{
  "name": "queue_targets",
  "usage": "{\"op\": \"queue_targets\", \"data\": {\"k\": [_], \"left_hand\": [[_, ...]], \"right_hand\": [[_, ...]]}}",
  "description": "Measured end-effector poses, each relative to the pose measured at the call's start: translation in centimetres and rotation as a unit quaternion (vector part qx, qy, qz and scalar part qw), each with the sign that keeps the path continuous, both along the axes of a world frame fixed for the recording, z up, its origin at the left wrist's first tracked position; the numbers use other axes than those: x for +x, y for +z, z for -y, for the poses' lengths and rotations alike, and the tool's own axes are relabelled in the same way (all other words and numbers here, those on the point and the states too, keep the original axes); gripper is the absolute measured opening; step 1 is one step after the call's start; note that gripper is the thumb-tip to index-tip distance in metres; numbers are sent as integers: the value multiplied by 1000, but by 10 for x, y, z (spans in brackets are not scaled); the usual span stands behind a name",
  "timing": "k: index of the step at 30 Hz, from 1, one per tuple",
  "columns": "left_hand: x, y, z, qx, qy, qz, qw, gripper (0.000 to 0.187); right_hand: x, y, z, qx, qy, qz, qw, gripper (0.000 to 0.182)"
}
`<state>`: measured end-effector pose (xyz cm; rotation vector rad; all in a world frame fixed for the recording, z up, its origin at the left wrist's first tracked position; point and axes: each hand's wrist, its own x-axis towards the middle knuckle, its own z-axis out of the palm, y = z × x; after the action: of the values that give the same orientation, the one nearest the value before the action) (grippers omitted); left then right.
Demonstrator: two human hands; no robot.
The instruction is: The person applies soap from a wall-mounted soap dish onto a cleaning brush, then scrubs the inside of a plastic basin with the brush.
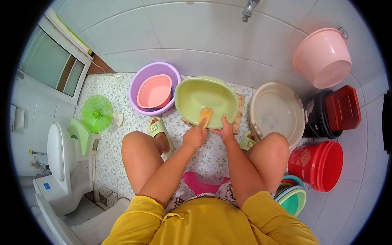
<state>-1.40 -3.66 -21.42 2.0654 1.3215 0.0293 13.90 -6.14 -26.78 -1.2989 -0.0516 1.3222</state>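
An oval light-green basin (200,92) is tilted toward me over a small wooden stool or board (238,110). My left hand (195,135) is closed on the handle end of a yellow-orange scrubbing brush (206,114), whose head lies against the inside of the basin near its front rim. On the basin's front right rim, my right hand (224,131) grips with the thumb inside; its other fingers are partly hidden beneath. The underside of the brush is out of sight.
Left of the basin is a purple tub (134,87) holding a pink basin (154,90). To the right sit a beige tub (255,106), red bucket (314,165) and black bucket (314,112). A pink bucket (322,57) hangs on the wall. A toilet (59,151) stands at left.
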Motion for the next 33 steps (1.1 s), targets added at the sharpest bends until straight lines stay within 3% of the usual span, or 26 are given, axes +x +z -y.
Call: {"op": "queue_targets", "data": {"k": [2,5,15,20,22,26,29,31,33], "left_hand": [[-8,7,-9,45,64,-94,992,61],[-17,2,-17,114,57,-136,982,60],[22,10,33,-16,31,-9,999,55],[12,9,36,59,9,-59,996,51],[-1,-1,25,80,36,-125,988,51],[-26,-12,4,103,98,-133,981,51],[-30,-16,4,88,85,-112,986,51],[-29,-20,14,27,15,-30,999,52],[-25,-25,24,-2,-13,-17,1000,59]], "right_hand": [[0,3,-1,2,9,-4,1000,51],[0,-1,-6,-15,4,4,1000,49],[-2,-21,-8,-16,-45,37,998,48],[0,-18,-7,-18,-45,29,998,47],[0,-12,-9,-40,-33,15,999,48],[-4,2,-8,-20,-15,34,999,49],[-5,-1,-11,-16,-13,52,998,51],[-4,-1,-12,-37,-24,51,998,53],[-4,-1,-12,-44,-33,56,997,53]]}}
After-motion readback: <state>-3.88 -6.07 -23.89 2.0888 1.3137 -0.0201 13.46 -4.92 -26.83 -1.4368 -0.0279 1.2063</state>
